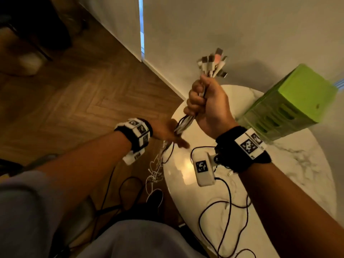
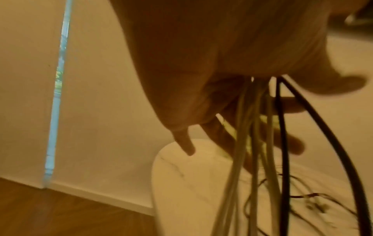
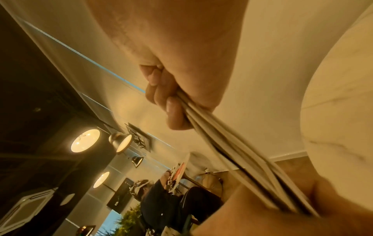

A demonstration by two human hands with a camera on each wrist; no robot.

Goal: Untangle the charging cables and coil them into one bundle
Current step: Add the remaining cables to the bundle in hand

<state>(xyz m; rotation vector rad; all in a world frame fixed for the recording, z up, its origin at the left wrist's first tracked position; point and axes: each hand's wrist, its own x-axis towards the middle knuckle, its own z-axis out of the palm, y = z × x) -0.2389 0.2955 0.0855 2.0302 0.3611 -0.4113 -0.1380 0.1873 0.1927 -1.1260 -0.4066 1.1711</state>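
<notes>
Here: charging cables (image 1: pixel 188 120) gathered in a raised fist above the marble surface (image 1: pixel 290 164).
Right hand (image 1: pixel 208 101), grip fully closed round the white strands, plug ends (image 1: pixel 214 64) fanned out above the knuckles. Below the fist the strands run down to the left hand (image 1: pixel 167 131); its fingers (image 2: pixel 185 143) are spread and fairly straight in the left wrist view, cables passing against the palm, no closed grip seen, image blurred. Lower part hangs off the surface edge in a knotted clump (image 1: pixel 154 174) over the wooden floor (image 1: pixel 83 90). Black cable (image 1: pixel 229 202) loops loose on the surface. Green slotted crate (image 1: pixel 290 103) stands at the surface's far right.
</notes>
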